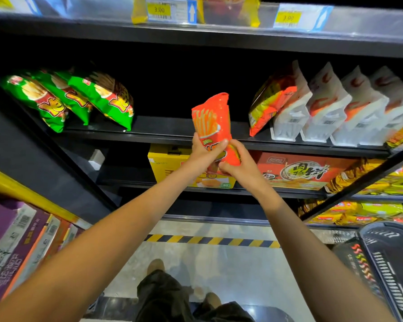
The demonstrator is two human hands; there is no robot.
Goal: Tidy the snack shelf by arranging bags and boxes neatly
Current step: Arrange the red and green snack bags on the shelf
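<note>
1. Left hand (204, 151) and right hand (236, 162) both grip the orange snack bag (211, 122), upright before the black shelf (172, 135).
2. Green bags (79, 98) lean at left; white bags (330, 108) stand at right.
3. Shelf centre between them is unobstructed.

Floor (219, 270) pale, mottled, at 6 o'clock; yellow-and-black hazard stripe (212, 241) runs across it below the shelf base. Black plastic basket (386, 256) at 4 o'clock, slotted walls, partly cut by the frame edge. Yellow price tags: one (159, 10) at 12 o'clock reading 3.00, another (288, 18) at 1 o'clock, blurred. Blue tab with white up-arrow (192, 10) just beside the first tag. Two tan shoes (156, 267) and dark trouser legs (163, 296) at 6 o'clock
</note>
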